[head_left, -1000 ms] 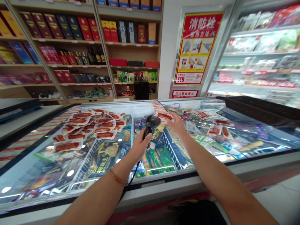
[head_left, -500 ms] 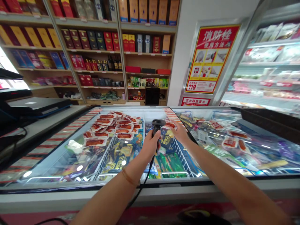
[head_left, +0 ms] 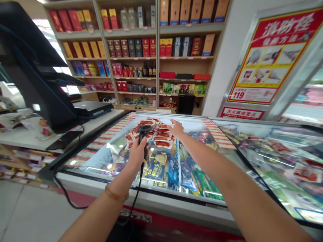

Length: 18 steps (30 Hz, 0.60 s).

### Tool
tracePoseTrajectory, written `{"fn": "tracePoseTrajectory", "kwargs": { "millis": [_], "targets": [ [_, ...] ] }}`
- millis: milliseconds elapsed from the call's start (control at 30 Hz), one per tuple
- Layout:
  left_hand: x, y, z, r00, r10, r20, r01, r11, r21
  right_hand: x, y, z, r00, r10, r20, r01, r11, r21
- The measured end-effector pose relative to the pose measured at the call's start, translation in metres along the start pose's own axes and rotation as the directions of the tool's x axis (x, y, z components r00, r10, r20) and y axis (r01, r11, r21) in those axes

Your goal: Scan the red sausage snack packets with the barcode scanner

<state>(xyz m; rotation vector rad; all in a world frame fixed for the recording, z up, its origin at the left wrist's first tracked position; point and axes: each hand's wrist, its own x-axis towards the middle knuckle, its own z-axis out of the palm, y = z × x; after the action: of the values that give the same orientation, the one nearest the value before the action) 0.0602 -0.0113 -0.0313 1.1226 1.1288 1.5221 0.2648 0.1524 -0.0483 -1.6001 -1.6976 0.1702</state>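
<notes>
My left hand [head_left: 138,152] is closed around the handle of a black barcode scanner [head_left: 144,129], its head tilted over a pile of sausage packets [head_left: 163,135]. The scanner's cable [head_left: 138,191] hangs down past the freezer's front edge. At the pile's right side, my right hand [head_left: 177,129] reaches out with its fingers apart and nothing visible in them. The clear, red-brown sausage packets lie heaped on the glass lid of a chest freezer [head_left: 121,181]. Under the glass show blue snack bags [head_left: 156,164] and green packages [head_left: 202,181].
A black checkout terminal [head_left: 37,67] and a flat device like a scale [head_left: 93,108] stand on the counter at left. Beyond the freezer are shelves of boxed bottles [head_left: 141,47]. More sausage packets [head_left: 306,173] lie on the right-hand freezer section.
The view has swung left, bringing the terminal in. Both hands have shifted left over the glass, the scanner now in front of the pile. A packet was beside my right hand before.
</notes>
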Motion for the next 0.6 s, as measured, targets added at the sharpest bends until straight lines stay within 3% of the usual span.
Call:
{"fn": "tracePoseTrajectory", "kwargs": {
  "millis": [100, 233, 400, 600],
  "targets": [
    [-0.001, -0.002, 0.003, 1.0, -0.03, 0.001, 0.03, 0.999, -0.021, -0.007, 0.011, -0.006, 1.0, -0.006, -0.005, 0.006, 0.999, -0.05],
    [-0.006, -0.008, 0.033, 0.995, -0.032, 0.098, 0.035, 0.999, -0.033, -0.023, 0.048, -0.035, 0.999, -0.012, -0.038, 0.007, 0.993, -0.12],
    [-0.021, -0.017, 0.103, 0.971, -0.078, 0.224, 0.109, 0.986, -0.129, -0.046, 0.126, -0.097, 0.992, 0.04, -0.116, -0.065, 0.973, -0.221],
    [-0.041, -0.037, 0.193, 0.914, -0.128, 0.385, 0.207, 0.963, -0.172, -0.09, 0.239, -0.191, 0.938, 0.204, -0.279, -0.287, 0.91, -0.3]
  ]
}}
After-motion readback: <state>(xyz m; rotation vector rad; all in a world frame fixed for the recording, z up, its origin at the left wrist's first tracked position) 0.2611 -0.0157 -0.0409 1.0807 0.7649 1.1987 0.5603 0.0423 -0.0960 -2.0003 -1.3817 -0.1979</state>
